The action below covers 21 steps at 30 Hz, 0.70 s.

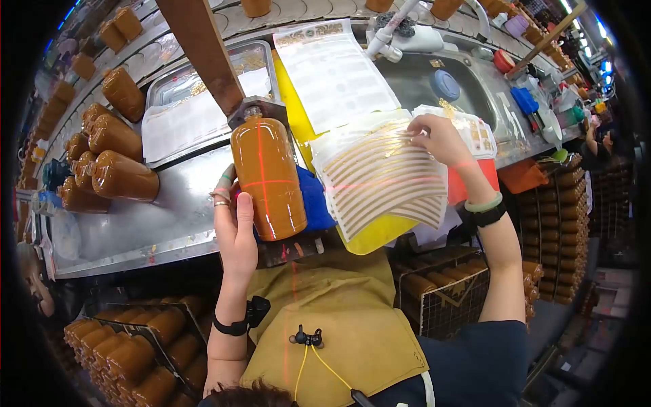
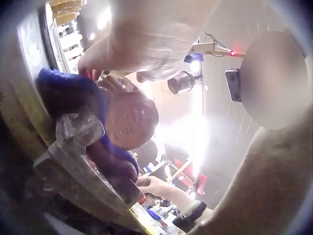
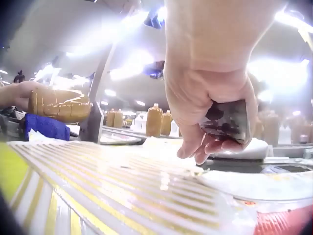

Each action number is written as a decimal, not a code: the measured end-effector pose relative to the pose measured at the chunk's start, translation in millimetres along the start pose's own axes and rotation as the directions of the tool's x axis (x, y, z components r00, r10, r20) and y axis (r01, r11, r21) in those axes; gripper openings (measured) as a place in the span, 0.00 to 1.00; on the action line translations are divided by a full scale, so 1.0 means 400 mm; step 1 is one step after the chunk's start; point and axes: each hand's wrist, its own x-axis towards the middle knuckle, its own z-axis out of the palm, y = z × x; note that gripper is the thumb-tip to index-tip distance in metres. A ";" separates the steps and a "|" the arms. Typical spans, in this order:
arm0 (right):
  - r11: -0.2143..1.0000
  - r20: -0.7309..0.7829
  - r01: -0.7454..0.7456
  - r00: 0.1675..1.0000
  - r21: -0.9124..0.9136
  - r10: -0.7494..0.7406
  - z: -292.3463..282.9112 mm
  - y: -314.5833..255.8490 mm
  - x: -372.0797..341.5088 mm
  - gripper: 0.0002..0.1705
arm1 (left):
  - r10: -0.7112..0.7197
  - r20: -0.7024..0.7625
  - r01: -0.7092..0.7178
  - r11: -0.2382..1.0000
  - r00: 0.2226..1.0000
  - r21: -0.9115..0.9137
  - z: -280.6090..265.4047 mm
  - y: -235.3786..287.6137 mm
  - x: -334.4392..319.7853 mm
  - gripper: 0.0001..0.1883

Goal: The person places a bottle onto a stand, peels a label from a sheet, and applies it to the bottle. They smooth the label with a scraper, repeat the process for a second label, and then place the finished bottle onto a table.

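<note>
A glossy brown bottle (image 1: 268, 180) lies with its neck at a wooden holder (image 1: 254, 107). Along the bottle's left side is the left hand (image 1: 235, 227), thumb extended and fingers partly hidden; the left wrist view shows the bottle's round base (image 2: 132, 120) beside that hand (image 2: 146, 41). The right hand (image 1: 441, 141) is at the upper right of a sheet of curved gold-lined strips (image 1: 383, 180). In the right wrist view, its curled fingers (image 3: 210, 115) grip a dark grey piece (image 3: 227, 121), fingertips low over the strip sheet (image 3: 117, 181); whether they pinch a strip I cannot tell.
Several brown bottles (image 1: 122, 178) stand and lie at the left. Behind are a metal tray (image 1: 261, 51), a printed sheet (image 1: 336, 78) and a sink (image 1: 475, 74) with a blue round object (image 1: 445, 85). Blue cloth (image 1: 315, 197) lies under the bottle; racks of bottles flank the person.
</note>
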 end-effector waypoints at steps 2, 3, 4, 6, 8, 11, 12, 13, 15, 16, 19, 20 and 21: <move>1.000 -0.001 -0.005 1.000 -0.023 0.005 -0.004 -0.002 0.002 0.11 | -0.019 -0.004 0.019 1.000 1.000 -0.007 -0.003 -0.011 -0.007 0.28; 0.997 0.034 -0.080 0.996 0.015 0.079 -0.009 -0.007 0.005 0.10 | -0.034 -0.010 0.034 0.999 0.999 -0.014 -0.007 -0.014 -0.013 0.28; 0.987 0.071 -0.155 0.986 0.049 0.151 -0.014 -0.012 0.009 0.10 | -0.037 -0.012 0.037 0.999 0.999 -0.010 -0.009 -0.009 -0.018 0.28; 0.983 0.107 -0.177 0.979 0.047 0.172 -0.020 -0.016 0.014 0.10 | -0.042 -0.002 0.042 0.999 0.999 0.026 -0.015 0.005 -0.025 0.28; 0.986 0.096 -0.066 0.992 -0.154 0.082 -0.024 -0.014 0.013 0.10 | -0.047 -0.003 0.047 0.999 0.999 0.011 -0.017 -0.002 -0.033 0.28; 0.982 0.099 -0.009 0.995 -0.187 0.028 -0.030 -0.032 0.010 0.09 | -0.053 -0.005 0.052 0.999 0.999 -0.006 -0.019 -0.008 -0.040 0.28; 0.982 0.099 -0.010 0.995 -0.189 0.029 -0.026 -0.027 0.010 0.09 | -0.054 -0.006 0.054 0.999 0.999 -0.005 -0.018 -0.009 -0.042 0.28; 0.988 0.102 0.012 0.995 -0.152 0.004 -0.018 -0.019 0.011 0.09 | -0.054 -0.005 0.054 0.999 0.999 -0.007 -0.018 -0.010 -0.044 0.28; 0.993 0.103 0.035 0.994 -0.115 -0.024 -0.013 -0.018 0.012 0.09 | -0.035 -0.001 0.035 0.999 0.999 -0.013 -0.018 -0.010 -0.045 0.28; 0.997 0.104 -0.002 0.994 -0.076 0.010 -0.012 -0.021 0.011 0.09 | -0.034 -0.003 0.034 0.999 0.999 -0.013 -0.018 -0.011 -0.046 0.28; 0.998 0.125 -0.045 0.991 -0.044 0.050 -0.021 -0.036 0.010 0.08 | -0.023 -0.003 0.023 1.000 1.000 0.003 -0.019 -0.011 -0.050 0.29; 0.997 0.142 -0.055 0.988 -0.051 0.062 -0.024 -0.039 0.010 0.07 | -0.033 -0.007 0.033 0.999 0.999 0.013 -0.019 -0.011 -0.052 0.29; 0.997 0.142 -0.054 0.988 -0.052 0.061 -0.025 -0.035 0.010 0.07 | -0.043 -0.012 0.044 0.999 0.999 0.022 -0.018 -0.010 -0.052 0.29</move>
